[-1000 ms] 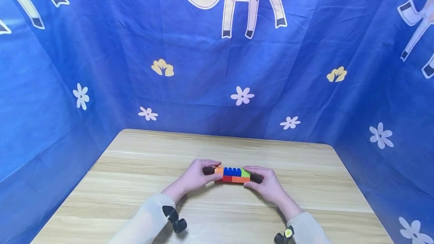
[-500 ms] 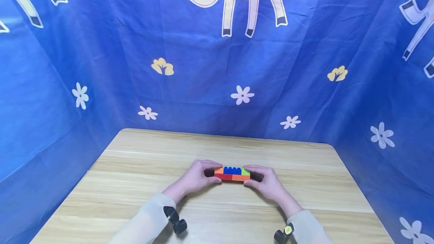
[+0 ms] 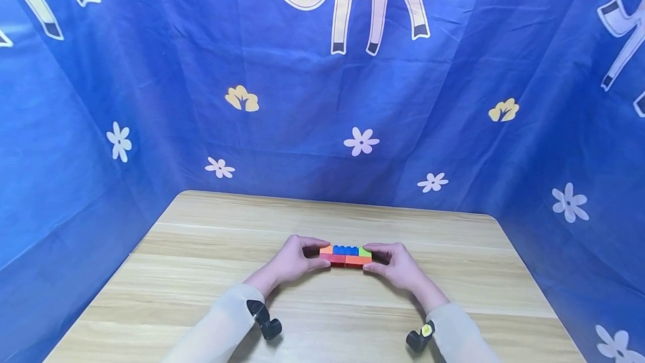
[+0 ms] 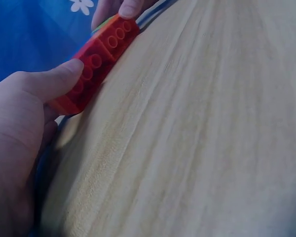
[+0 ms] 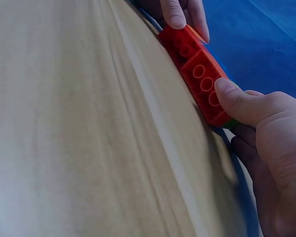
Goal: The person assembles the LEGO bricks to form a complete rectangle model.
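A small joined stack of toy building bricks is held between both hands above the table. A blue brick (image 3: 345, 250) sits in its upper row between an orange brick (image 3: 326, 250) and a lime green brick (image 3: 365, 252). Below them a red brick (image 3: 337, 260) meets another orange brick (image 3: 355, 261). My left hand (image 3: 294, 259) pinches the left end, thumb in front and fingers behind. At the right end, my right hand (image 3: 398, 266) grips likewise. Hollow undersides (image 4: 95, 61) with round tubes face both wrist cameras, so the stack is tilted.
A light wood-grain table (image 3: 342, 318) lies beneath the hands. Blue cloth (image 3: 302, 172) printed with flowers and animals hangs behind it and on both sides. Black wrist cameras (image 3: 272, 328) are strapped over pale sleeves (image 3: 216, 324).
My left thumb has shifted down from the upper orange brick to the red brick's lower front. The stack has tipped slightly, its studs leaning away. My right hand keeps its grip.
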The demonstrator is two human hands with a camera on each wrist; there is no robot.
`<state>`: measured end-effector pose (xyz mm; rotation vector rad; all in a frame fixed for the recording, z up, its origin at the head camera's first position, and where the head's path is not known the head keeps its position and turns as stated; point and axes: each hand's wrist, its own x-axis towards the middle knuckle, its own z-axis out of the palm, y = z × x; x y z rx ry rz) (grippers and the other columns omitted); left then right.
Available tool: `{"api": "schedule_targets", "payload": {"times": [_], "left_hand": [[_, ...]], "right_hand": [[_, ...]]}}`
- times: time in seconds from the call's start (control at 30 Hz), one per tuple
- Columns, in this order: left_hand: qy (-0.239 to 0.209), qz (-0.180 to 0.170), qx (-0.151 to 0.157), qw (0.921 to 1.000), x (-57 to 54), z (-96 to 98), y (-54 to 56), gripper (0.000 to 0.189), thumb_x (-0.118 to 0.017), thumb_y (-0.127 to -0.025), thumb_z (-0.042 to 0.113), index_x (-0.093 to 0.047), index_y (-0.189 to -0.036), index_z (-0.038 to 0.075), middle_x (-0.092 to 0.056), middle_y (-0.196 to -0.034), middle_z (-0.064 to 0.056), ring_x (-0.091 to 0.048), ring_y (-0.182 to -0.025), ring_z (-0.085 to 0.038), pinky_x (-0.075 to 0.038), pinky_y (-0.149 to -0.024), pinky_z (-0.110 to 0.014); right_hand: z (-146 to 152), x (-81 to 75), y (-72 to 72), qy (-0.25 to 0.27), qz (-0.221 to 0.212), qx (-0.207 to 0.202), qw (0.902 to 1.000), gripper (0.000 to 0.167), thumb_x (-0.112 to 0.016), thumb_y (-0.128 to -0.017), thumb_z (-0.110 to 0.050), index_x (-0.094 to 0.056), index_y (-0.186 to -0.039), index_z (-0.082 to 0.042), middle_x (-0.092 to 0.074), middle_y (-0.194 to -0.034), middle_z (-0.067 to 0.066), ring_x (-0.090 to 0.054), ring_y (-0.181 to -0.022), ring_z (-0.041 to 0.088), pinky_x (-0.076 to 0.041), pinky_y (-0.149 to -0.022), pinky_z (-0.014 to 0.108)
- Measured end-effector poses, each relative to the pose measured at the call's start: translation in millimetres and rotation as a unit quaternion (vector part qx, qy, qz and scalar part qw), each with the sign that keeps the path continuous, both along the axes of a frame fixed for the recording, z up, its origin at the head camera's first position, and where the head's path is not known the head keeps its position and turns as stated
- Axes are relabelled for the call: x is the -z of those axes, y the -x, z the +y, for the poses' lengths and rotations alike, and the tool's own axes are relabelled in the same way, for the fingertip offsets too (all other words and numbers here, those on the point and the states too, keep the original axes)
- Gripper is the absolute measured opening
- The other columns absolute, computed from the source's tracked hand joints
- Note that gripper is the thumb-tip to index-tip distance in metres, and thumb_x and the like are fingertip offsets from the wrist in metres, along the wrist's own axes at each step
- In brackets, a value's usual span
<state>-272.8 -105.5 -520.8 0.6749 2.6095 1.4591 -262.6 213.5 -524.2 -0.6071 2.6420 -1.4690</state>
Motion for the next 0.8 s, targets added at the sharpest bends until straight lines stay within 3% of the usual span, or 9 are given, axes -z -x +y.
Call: {"api": "schedule_targets", "payload": {"times": [0.43,0.8], "left_hand": [[-0.006,-0.014,-0.002,0.9999,3.1,3.8,-2.5,0.046,-0.091,-0.086,0.034,-0.078,-0.127,0.016,-0.076,-0.123,0.000,-0.065,-0.125,-0.024,-0.047,-0.111,-0.045],[-0.005,-0.031,0.012,0.9994,0.5,6.3,-0.8,0.048,-0.091,-0.086,0.032,-0.077,-0.128,0.014,-0.077,-0.120,0.001,-0.069,-0.114,-0.017,-0.054,-0.102,-0.041]], "right_hand": [[3.7,-0.9,-1.3,-0.009,0.002,-0.019,0.9998,0.040,-0.087,-0.091,-0.023,-0.078,-0.129,-0.017,-0.072,-0.133,0.003,-0.062,-0.131,0.028,-0.044,-0.114,0.049],[8.4,-8.5,0.8,0.025,-0.056,-0.059,0.9964,0.044,-0.085,-0.093,-0.018,-0.072,-0.133,-0.006,-0.073,-0.130,0.008,-0.066,-0.125,0.027,-0.050,-0.109,0.039]]}}
